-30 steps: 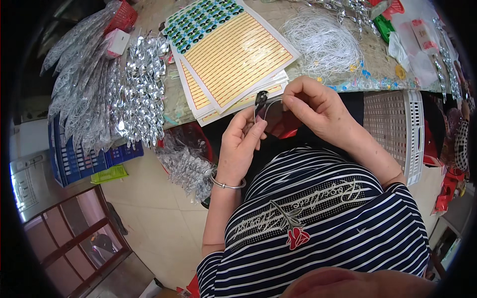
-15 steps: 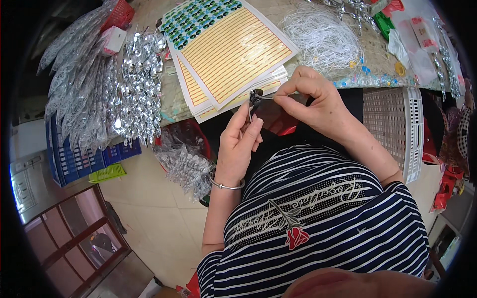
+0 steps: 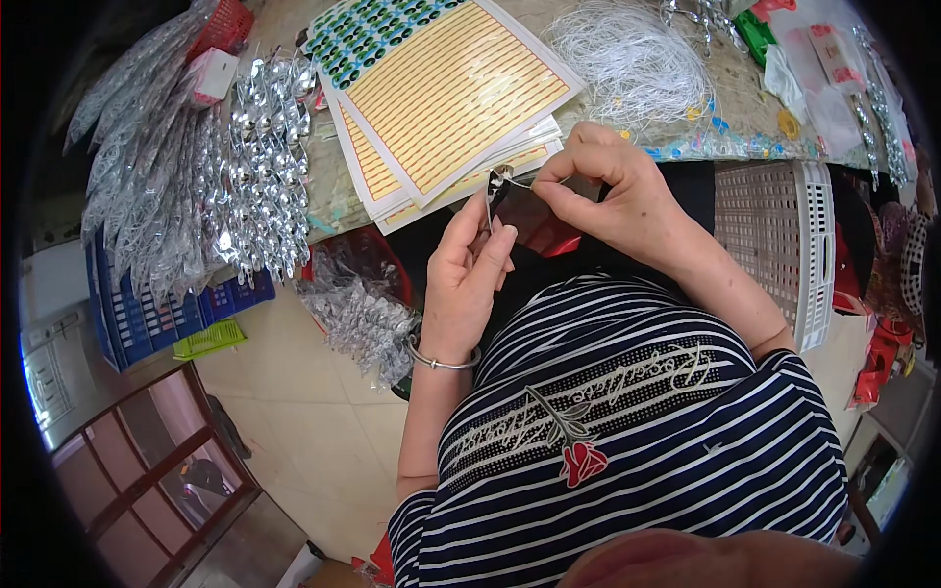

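Note:
Between the thumb and fingers of my left hand (image 3: 469, 265) a small, dark, mirror-like piece (image 3: 498, 186) stands upright. Its kind is hard to make out. A thin white string (image 3: 521, 183) runs from its top to my right hand (image 3: 613, 196), whose thumb and forefinger pinch the string. Both hands are just in front of the table edge. Beyond them lies a stack of sticker sheets (image 3: 446, 103), with green-blue eye shapes at the top and yellow-and-red strips below. A loose heap of white string (image 3: 632, 64) rests on the table to the right.
Silver shiny ornaments (image 3: 270, 167) and clear bagged ones (image 3: 147, 176) hang over the table's left edge, above a blue basket (image 3: 123, 314). More bagged pieces (image 3: 363, 328) lie below. A grey-white plastic basket (image 3: 814, 255) stands at the right, under the table edge (image 3: 745, 147).
The dark shiny piece has turned to a narrower, taller view, its top now bright. My right hand has moved slightly left, still pinching the string. The whole view has shifted a little.

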The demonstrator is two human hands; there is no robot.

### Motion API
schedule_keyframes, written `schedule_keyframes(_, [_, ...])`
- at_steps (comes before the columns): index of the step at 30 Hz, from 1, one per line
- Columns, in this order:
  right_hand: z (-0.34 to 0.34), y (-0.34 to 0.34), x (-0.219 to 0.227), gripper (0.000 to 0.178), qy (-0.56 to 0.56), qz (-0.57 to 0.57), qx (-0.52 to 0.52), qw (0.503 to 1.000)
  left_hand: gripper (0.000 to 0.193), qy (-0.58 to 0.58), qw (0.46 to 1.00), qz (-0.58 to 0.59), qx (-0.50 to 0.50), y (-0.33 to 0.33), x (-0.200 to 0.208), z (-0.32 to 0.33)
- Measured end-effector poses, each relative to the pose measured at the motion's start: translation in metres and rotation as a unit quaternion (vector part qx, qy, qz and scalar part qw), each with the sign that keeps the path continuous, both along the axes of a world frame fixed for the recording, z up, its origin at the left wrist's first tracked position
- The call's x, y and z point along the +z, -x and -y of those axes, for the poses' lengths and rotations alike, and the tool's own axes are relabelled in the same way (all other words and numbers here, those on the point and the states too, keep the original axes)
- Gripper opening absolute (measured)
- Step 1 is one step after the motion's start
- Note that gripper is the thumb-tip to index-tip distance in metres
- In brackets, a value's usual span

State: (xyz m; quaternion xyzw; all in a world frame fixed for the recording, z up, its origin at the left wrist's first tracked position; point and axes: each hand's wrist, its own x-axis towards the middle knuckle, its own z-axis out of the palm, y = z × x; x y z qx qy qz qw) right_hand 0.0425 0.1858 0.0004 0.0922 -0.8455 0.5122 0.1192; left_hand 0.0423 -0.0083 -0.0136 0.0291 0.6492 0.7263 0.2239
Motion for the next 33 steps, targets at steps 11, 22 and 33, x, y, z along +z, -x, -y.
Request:
schedule_keyframes(11, [0.0012, -0.0021, -0.0017, 0.005, 0.007, -0.001, 0.006, 1.000, 0.051, -0.001, 1.000, 0.012, -0.028, 0.0023, -0.0038, 0.0029])
schedule_keyframes(22, [0.0001, -0.0020, -0.0003, 0.005, 0.013, 0.006, 0.001, 1.000, 0.051, -0.004, 1.000, 0.015, -0.025, 0.0005, -0.0033, 0.0037])
schedule_keyframes(33, [0.0024, 0.0016, -0.0011, 0.005, -0.005, -0.009, -0.005, 1.000, 0.049, 0.004, 1.000, 0.001, -0.023, -0.0010, -0.0031, 0.0016])
